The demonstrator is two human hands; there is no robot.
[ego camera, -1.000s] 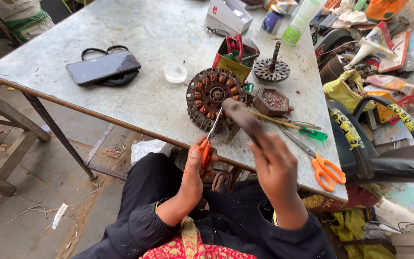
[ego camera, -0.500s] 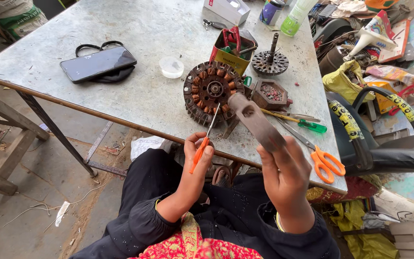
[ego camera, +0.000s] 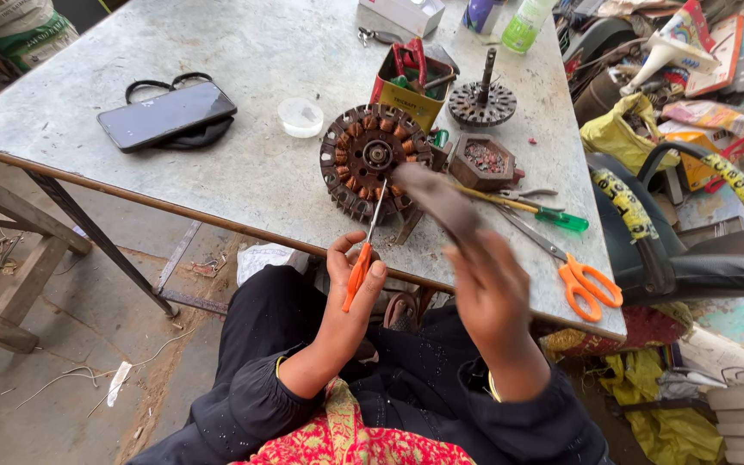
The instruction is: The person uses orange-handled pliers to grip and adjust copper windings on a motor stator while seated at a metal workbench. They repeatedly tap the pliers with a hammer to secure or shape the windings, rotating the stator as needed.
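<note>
1. Since the earlier pictures the right hand [ego camera: 492, 293] has swung its dark block [ego camera: 437, 200] down from a raised tilt, so that the block's far end now lies close over the near right rim of the motor stator [ego camera: 372, 159]; the left hand [ego camera: 350, 280] has kept the screwdriver [ego camera: 365, 245] aimed at the stator throughout.
2. The left hand is clenched around the screwdriver's orange handle, and the metal shaft runs up and away to the copper windings on the stator's near side.
3. The right hand is closed around the near end of the dark block, which is blurred; whether it touches the stator cannot be told.
4. The stator, round with copper coils about a central hub, lies flat on the grey surface [ego camera: 243, 52] near its front edge, directly ahead of both hands.
5. Just right of the stator stands a small brown box [ego camera: 484, 161] of small parts, with a green-handled screwdriver [ego camera: 553, 217] and orange-handled scissors [ego camera: 585, 284] nearer the right front corner.
6. Behind the stator are a yellow tin [ego camera: 406, 95] holding red-handled tools and a finned rotor with a shaft [ego camera: 482, 99].
7. Well to the left lie a dark phone [ego camera: 165, 114] on a black strap and a small white lid [ego camera: 300, 116].
</note>
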